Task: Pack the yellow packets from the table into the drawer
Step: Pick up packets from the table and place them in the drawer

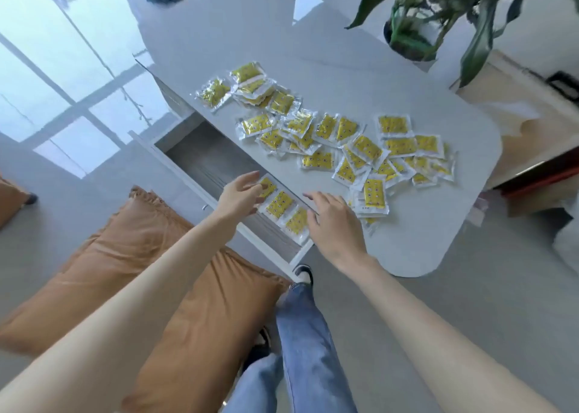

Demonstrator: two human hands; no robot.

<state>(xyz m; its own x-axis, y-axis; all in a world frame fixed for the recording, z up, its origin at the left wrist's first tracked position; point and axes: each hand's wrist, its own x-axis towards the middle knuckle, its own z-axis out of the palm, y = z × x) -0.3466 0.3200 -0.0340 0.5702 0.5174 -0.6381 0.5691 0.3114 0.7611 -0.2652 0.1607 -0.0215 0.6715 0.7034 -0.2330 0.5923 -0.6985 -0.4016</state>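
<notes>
**A:** Head view; the drawer (200,162) stands open under the table (423,224); three packets (279,204) lie in a row inside it.

**B:** Left hand (241,193), fingers apart, tips on the farthest one; a true pinch, I cannot tell.

**A:** Right hand (335,224) spread, holding nothing; the stack (372,193) sits on the table just right of its fingertips, long axis pointing away; the right hand's nearer, so its reach I'd say.

Left hand (239,193), right hand (336,224), fingers loosely extended

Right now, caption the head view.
Left hand touches a yellow packet in the open drawer; right hand hovers over the table edge.
</notes>
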